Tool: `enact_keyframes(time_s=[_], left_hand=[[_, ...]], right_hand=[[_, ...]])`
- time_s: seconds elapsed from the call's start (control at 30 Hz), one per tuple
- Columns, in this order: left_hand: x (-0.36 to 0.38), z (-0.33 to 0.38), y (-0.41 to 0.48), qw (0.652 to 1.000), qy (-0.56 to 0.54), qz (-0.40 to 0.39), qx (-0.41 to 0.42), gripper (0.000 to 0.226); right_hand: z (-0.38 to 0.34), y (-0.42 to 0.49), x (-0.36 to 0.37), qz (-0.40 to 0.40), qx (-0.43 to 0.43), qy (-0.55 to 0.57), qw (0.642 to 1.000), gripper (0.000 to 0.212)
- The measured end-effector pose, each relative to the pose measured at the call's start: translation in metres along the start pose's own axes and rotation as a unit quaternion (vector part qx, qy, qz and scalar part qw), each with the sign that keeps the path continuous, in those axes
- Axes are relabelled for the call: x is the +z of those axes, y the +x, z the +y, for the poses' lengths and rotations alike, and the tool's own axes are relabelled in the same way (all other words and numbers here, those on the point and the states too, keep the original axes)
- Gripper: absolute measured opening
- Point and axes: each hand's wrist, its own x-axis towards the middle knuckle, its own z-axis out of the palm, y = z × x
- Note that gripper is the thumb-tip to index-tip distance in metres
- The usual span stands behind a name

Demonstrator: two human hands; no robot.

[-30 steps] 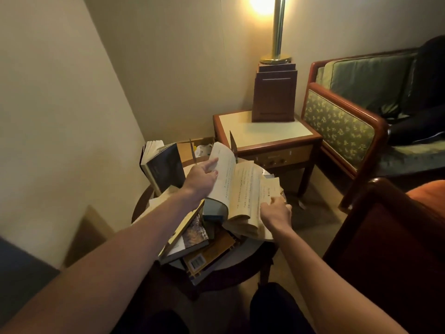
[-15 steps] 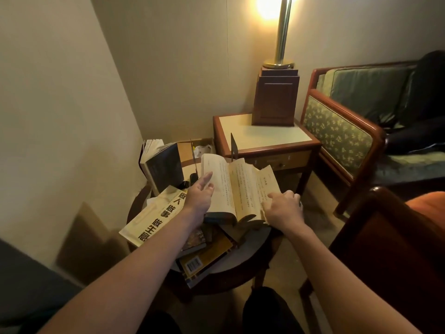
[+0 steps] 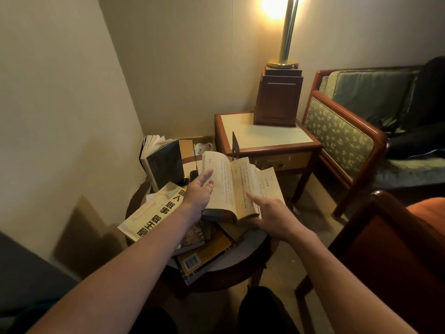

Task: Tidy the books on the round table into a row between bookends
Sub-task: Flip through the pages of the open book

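Left grip (image 3: 201, 192) at open book (image 3: 230, 186) edge

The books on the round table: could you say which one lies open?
The book with its pages facing up, between the left hand and right hand; the others are closed.
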Motion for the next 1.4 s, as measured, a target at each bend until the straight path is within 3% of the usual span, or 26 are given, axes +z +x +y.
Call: enact_keyframes(time_s=[0.5, 0.67, 0.87, 0.97, 1.1, 1.4], left_hand=[[-0.015, -0.005, 0.007, 0.989, 0.134, 0.008, 0.06, 0.046], [-0.019, -0.006, 0.01, 0.991, 0.123, 0.01, 0.056, 0.047], [-0.023, -0.006, 0.015, 0.998, 0.034, 0.046, -0.008, 0.035], [-0.028, -0.006, 0.014, 0.99, 0.136, 0.022, 0.018, 0.043], [-0.037, -0.019, 0.015, 0.964, 0.259, 0.013, 0.059, 0.079], [-0.05, -0.036, 0.012, 0.935, 0.352, 0.035, 0.042, 0.071]], right_hand=[[-0.024, 0.005, -0.002, -0.063, 0.021, 0.012, 0.998, 0.065], [-0.023, 0.018, 0.012, -0.059, -0.032, -0.066, 0.996, 0.07], [-0.039, 0.025, 0.016, -0.065, -0.049, -0.084, 0.993, 0.08], [-0.039, 0.033, 0.017, -0.097, -0.051, -0.124, 0.986, 0.08], [-0.04, 0.051, 0.023, -0.092, -0.032, -0.151, 0.984, 0.062], [-0.025, 0.102, 0.031, -0.082, 0.001, -0.183, 0.98, 0.062]])
